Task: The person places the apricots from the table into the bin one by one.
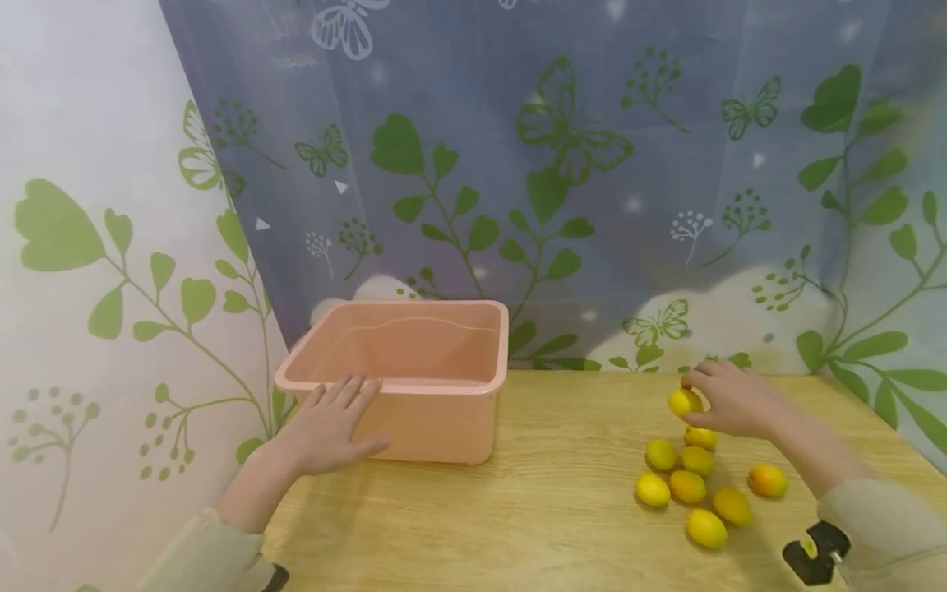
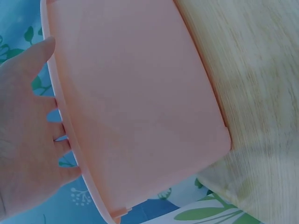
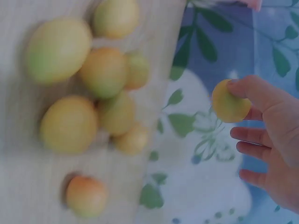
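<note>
A pink plastic basin (image 1: 436, 423) stands upright on the table at left centre. My left hand (image 1: 330, 432) rests at its near rim, with fingers extended over the edge and thumb spread along the outside; in the left wrist view the fingertips meet the rim (image 2: 63, 100). At the right, my right hand (image 1: 732, 399) pinches a small yellow fruit (image 3: 230, 102) between thumb and forefinger, raised above the table. The other fingers stretch out loosely. Several similar fruits lie below that hand, yellow with orange and green tinges, one orange-tinged fruit (image 1: 768, 480) apart on the right.
The pale wooden table (image 1: 555, 510) runs back to a blue curtain (image 1: 459, 74) printed with butterflies and leaves. A white leaf-patterned sheet (image 1: 89, 329) hangs along the left side. Bare wood lies between basin and fruits.
</note>
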`<act>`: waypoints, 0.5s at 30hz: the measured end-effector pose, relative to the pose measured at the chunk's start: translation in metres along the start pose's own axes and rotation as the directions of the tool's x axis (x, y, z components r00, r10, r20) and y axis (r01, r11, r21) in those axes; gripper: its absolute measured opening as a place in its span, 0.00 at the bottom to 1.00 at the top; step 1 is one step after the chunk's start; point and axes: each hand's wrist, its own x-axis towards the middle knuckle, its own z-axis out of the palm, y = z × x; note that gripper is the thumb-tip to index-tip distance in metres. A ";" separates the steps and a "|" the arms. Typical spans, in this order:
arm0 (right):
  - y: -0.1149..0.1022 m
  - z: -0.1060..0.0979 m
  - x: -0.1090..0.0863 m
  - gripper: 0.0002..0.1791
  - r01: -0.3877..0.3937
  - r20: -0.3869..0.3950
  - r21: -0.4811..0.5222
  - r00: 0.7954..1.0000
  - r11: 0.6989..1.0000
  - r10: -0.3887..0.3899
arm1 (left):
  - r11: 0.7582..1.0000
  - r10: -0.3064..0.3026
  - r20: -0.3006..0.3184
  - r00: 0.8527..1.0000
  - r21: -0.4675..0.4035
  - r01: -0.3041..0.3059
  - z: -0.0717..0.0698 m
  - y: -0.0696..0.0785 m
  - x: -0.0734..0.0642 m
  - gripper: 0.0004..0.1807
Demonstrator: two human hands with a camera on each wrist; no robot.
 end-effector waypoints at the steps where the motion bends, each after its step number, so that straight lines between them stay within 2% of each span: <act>1: -0.005 -0.003 0.004 0.21 0.006 -0.005 0.001 1.000 1.000 -0.006 | 1.000 -0.003 0.001 1.000 0.007 0.003 0.000 0.001 0.000 0.46; 11: -0.046 -0.020 0.042 0.20 0.123 -0.090 0.026 0.989 0.992 -0.120 | 1.000 -0.007 -0.008 1.000 0.026 0.007 0.002 0.007 -0.004 0.46; 15: -0.060 -0.028 0.057 0.20 0.147 -0.093 0.031 0.985 0.989 -0.143 | 0.999 -0.007 -0.018 1.000 0.035 0.007 0.002 0.007 -0.004 0.46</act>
